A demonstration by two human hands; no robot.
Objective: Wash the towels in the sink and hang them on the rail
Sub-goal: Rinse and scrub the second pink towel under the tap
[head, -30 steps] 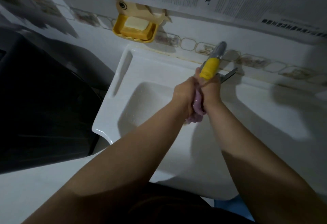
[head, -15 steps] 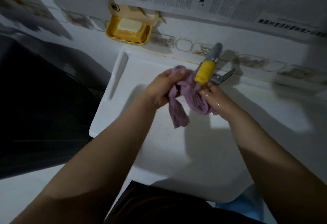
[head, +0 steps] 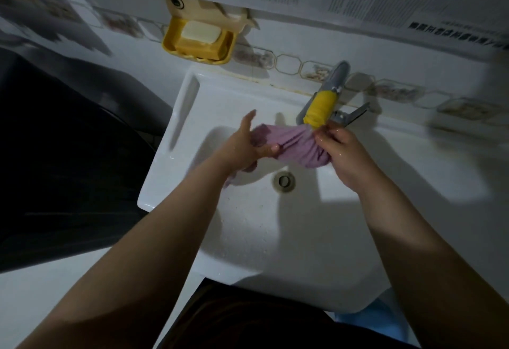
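Towel (head: 296, 146), soft purple cloth, wet and bunched, stretches roughly left-right across frame centre above the glossy white sink (head: 192, 128), just under the yellow-sleeved metal tap (head: 321, 106). Left hand (head: 245, 147) holds its left end, thumb pressed on the cloth, other fingers straight. Right hand (head: 341, 150) grips the gathered right end, fingers curled. Round metal drain (head: 283, 180) sits below. Yellow plastic soap dish (head: 198, 43) with a pale bar, upper left.

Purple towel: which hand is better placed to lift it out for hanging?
Probably the right hand: it grips the bunched purple towel, while the left hand only pinches an edge.
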